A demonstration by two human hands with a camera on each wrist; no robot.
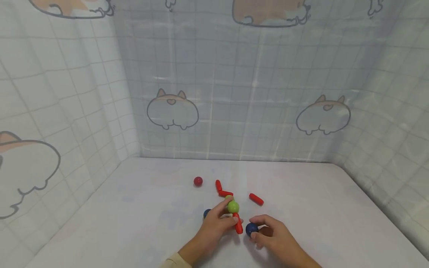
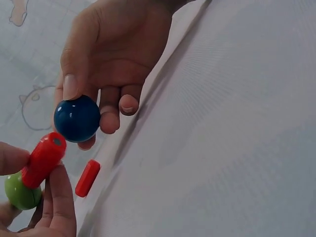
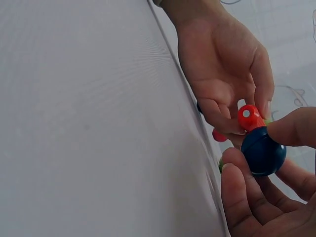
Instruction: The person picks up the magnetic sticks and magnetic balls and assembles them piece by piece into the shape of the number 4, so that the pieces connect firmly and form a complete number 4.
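Observation:
My left hand [image 1: 214, 229] pinches a red rod [image 1: 238, 224] between thumb and fingers. A shiny green ball [image 1: 233, 207] sits against the rod's far end. In the left wrist view, the rod's near end shows a small grey disc. My right hand [image 1: 276, 238] holds a dark blue ball [image 2: 77, 118] with thumb and fingertips. In the head view a small gap separates this ball from the rod; in the right wrist view the two overlap. A second blue ball [image 1: 207, 213] lies partly hidden behind my left hand.
Beyond the hands, a red ball [image 1: 198, 181] and two red rods, one upper [image 1: 218, 185] and one lower [image 1: 226, 194], lie on the white table [image 1: 140, 201]. Another green ball [image 1: 229, 197] shows partly there. A third loose rod [image 1: 256, 199] lies to the right. Patterned curtains [image 1: 221, 93] surround the table.

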